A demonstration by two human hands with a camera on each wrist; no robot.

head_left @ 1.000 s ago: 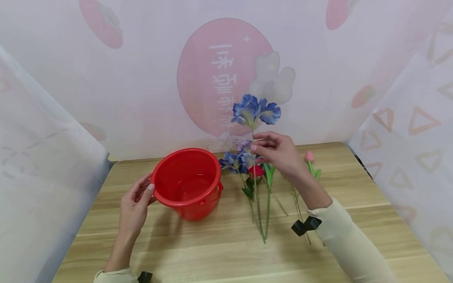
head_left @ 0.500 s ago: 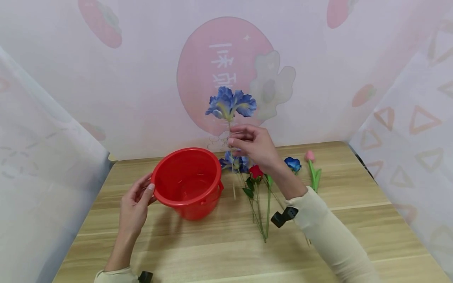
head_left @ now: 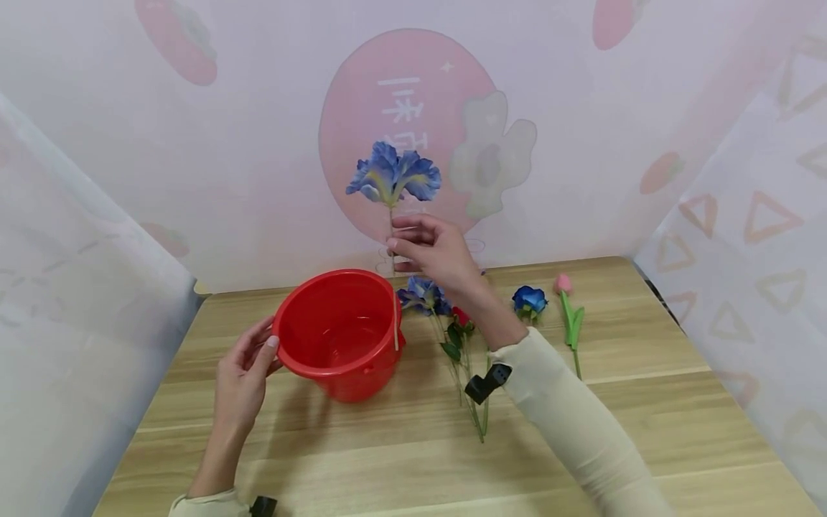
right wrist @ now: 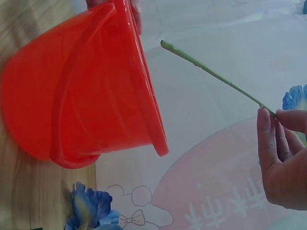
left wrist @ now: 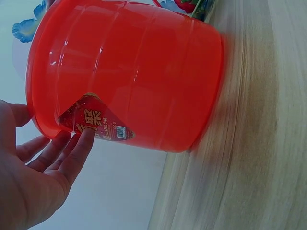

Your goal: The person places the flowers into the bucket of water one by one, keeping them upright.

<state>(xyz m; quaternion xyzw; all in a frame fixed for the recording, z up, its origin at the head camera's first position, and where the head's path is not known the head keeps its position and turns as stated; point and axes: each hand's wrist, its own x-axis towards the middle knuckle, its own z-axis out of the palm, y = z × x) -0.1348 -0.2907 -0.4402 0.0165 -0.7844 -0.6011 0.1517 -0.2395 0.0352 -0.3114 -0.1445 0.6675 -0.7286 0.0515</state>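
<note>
With thumb at the rim and fingers along the outer wall, my left hand (head_left: 242,377) grips the red bucket (head_left: 358,384); a label shows near those fingers in the left wrist view. My right hand (head_left: 442,258) pinches the stem of a blue artificial iris (head_left: 390,176) between thumb and fingers. The bloom points up, above the bucket's height. In the right wrist view the green stem (right wrist: 211,72) has its cut end just off the bucket's rim, not touching it. The bucket's visible inside holds nothing.
Right of the bucket lie another blue iris (head_left: 423,294), a red rose (head_left: 461,317) partly behind the right arm, a blue rose (head_left: 530,300) and a pink tulip (head_left: 563,284). All rest on the wooden table (head_left: 388,467). A printed curtain (head_left: 271,143) stands behind.
My right hand has carried the iris leftward and slightly up, from above the other flowers to the bucket's right rim. My left hand and the bucket have stayed in place.
</note>
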